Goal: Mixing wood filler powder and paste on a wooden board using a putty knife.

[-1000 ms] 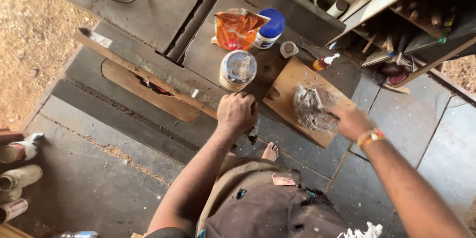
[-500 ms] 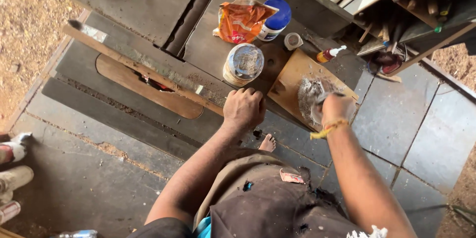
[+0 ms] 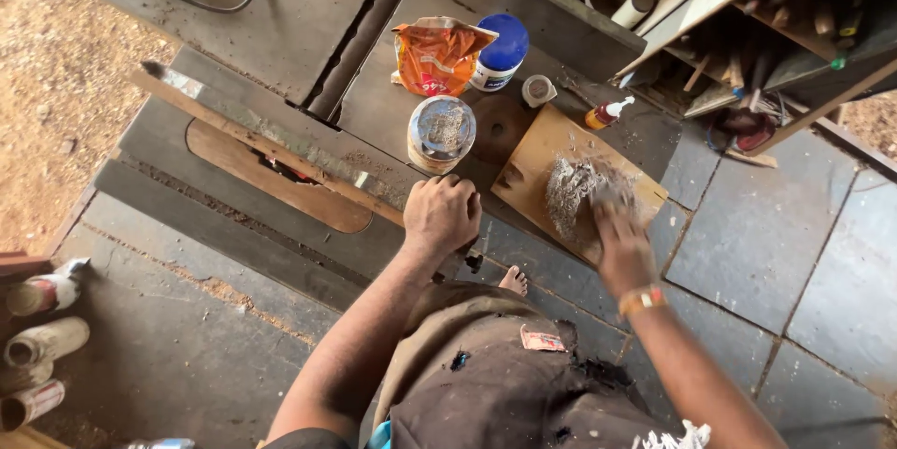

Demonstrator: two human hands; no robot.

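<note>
Since a second ago, the right hand (image 3: 624, 245) has slid from the board's right edge onto the grey, dusty paste (image 3: 576, 195), fingers spread flat on it and blurred; the left hand (image 3: 441, 215) has stayed put.

The table (image 3: 252, 28), a dusty grey saw bench, carries everything. The board (image 3: 534, 159) lies at its right side, the paste spread across the board's middle. The left hand is a closed fist resting on the table edge, just below a lidded jar (image 3: 441, 133); whether it holds anything cannot be told. Behind the jar lie an orange bag (image 3: 437, 57) and a blue-capped tub (image 3: 501, 52). A small glue bottle (image 3: 605, 114) sits beyond the board.
</note>
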